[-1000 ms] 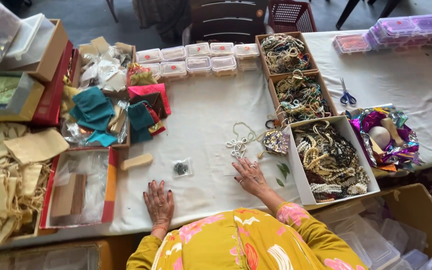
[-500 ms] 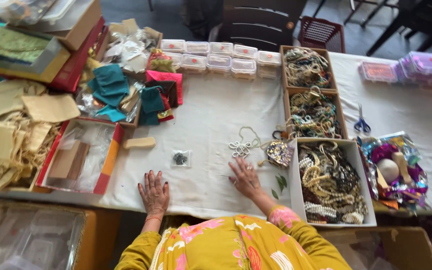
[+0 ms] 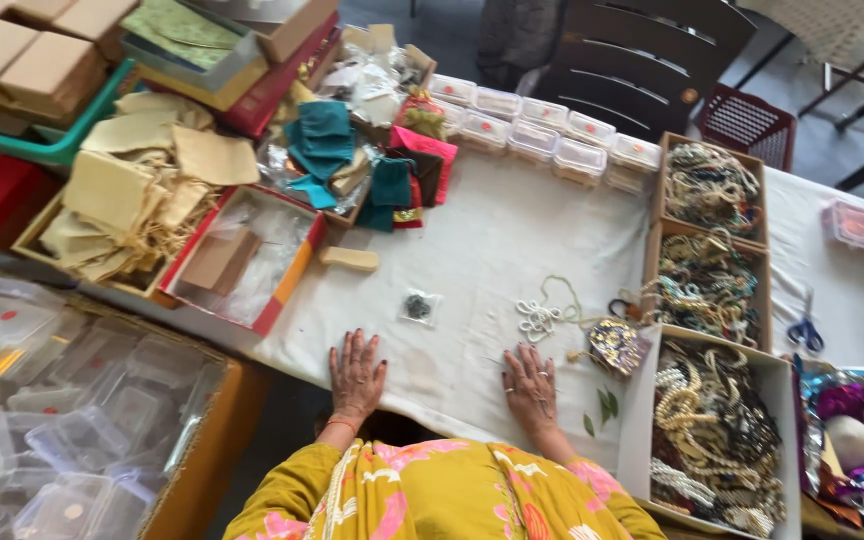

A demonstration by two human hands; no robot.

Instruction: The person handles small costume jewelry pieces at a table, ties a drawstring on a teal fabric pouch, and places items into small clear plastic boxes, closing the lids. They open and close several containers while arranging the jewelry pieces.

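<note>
My left hand [image 3: 356, 374] lies flat, fingers spread, on the white tablecloth [image 3: 492, 250] near the table's front edge. My right hand [image 3: 531, 386] rests flat the same way, a little to the right. Neither hand holds anything. Just beyond my right hand lie a white beaded necklace [image 3: 540, 316] and a small ornate pouch [image 3: 613, 345]. A little clear packet with something dark inside [image 3: 418, 306] sits between and ahead of my hands. Two green leaves [image 3: 602, 408] lie right of my right hand.
Three cardboard trays of bead necklaces [image 3: 712, 290] line the right side. Small clear plastic boxes [image 3: 542, 125] stand in a row at the back. Cloth pouches [image 3: 372, 165] and beige bags [image 3: 132, 195] fill the left. A carton of plastic boxes [image 3: 62, 420] stands below left. Blue scissors [image 3: 804, 330] lie far right.
My view has swung left and tilted, so the table now slants and the carton of plastic boxes shows. Both hands stay flat on the cloth in the same spots.
</note>
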